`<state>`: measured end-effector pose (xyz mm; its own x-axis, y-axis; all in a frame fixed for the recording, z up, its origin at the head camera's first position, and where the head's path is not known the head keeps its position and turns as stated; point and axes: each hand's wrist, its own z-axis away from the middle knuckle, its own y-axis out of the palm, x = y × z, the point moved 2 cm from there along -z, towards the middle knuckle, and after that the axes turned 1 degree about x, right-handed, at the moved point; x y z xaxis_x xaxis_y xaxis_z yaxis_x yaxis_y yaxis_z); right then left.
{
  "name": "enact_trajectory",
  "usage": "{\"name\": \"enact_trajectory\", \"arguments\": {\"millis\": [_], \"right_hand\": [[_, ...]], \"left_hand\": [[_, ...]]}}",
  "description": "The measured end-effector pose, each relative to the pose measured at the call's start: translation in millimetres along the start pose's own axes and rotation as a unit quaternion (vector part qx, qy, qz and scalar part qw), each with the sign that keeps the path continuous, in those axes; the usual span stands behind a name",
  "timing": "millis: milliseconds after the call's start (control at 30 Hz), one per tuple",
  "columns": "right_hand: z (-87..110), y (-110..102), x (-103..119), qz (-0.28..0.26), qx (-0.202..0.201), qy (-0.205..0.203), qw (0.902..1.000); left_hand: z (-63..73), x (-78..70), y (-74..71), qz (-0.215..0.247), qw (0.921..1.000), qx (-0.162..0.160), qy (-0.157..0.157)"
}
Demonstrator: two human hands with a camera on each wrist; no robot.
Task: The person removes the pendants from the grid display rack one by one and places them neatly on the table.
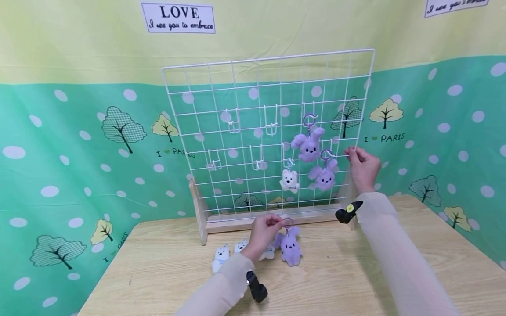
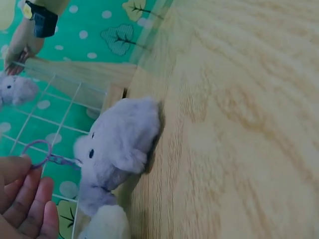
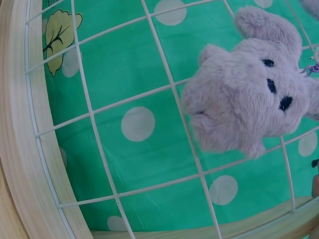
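Observation:
My left hand pinches the ring of a purple plush bunny keychain at the front of the table. The bunny's body is low over the wood, close to the tabletop in the left wrist view. At the right side of a white wire grid rack, my right hand grips the edge wire. Beside that hand, one purple bunny hangs from a hook, with another bunny above it. A small white plush bear hangs to their left. The right wrist view shows a hanging bunny but not the right hand.
Several bare hooks, such as this one, sit on the grid's left and middle. Wooden feet hold the rack on the table. White plush keychains lie near my left hand, partly covered by it. A patterned cloth hangs behind.

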<state>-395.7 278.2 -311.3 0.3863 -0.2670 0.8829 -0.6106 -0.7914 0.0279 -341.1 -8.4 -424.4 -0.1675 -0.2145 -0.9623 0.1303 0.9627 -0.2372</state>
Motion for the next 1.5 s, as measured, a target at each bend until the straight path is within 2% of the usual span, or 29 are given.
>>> {"name": "enact_trajectory", "arguments": {"millis": [200, 367, 567, 667, 733, 833, 900, 1033, 1167, 1333, 1500], "right_hand": [[1.3, 0, 1, 0.003, 0.003, -0.004, 1.0], [1.5, 0, 1, 0.004, 0.003, -0.003, 1.0], [1.5, 1, 2, -0.004, 0.002, -0.009, 0.9999], [1.0, 1, 2, -0.007, 0.001, -0.013, 0.9999], [0.9, 1, 2, -0.007, 0.002, -0.014, 0.9999], [0.7, 1, 2, -0.007, 0.004, -0.006, 0.9999], [0.2, 0, 1, -0.008, 0.005, 0.005, 0.9999], [-1.1, -1, 0, -0.012, 0.004, 0.016, 0.9998], [-1.7, -1, 0, -0.018, -0.002, 0.006, 0.9998], [-1.5, -2, 0, -0.022, -0.005, 0.001, 0.9998], [-0.2, 0, 1, -0.011, -0.002, 0.0, 0.9999]], "left_hand": [[-3.7, 4.2, -1.0, -0.023, 0.9993, -0.019, -0.024], [-8.1, 10.9, -2.9, -0.052, 0.9984, -0.017, -0.014], [-12.0, 17.5, -6.5, -0.117, 0.9931, 0.002, -0.001], [-13.9, 16.2, -9.2, -0.138, 0.9905, 0.002, 0.002], [-15.5, 12.8, -11.3, -0.152, 0.9883, -0.002, 0.017], [-16.8, 0.1, -13.9, -0.161, 0.9862, -0.006, 0.037], [-16.9, -13.0, -15.3, -0.162, 0.9847, -0.012, 0.063], [-17.2, -46.1, -16.9, -0.143, 0.9823, -0.032, 0.117], [-22.0, -76.5, -15.2, -0.106, 0.9801, -0.06, 0.157], [-31.4, -104.5, -10.1, -0.051, 0.9802, -0.092, 0.168], [-41.6, -118.9, -5.3, -0.037, 0.9778, -0.119, 0.168]]}}
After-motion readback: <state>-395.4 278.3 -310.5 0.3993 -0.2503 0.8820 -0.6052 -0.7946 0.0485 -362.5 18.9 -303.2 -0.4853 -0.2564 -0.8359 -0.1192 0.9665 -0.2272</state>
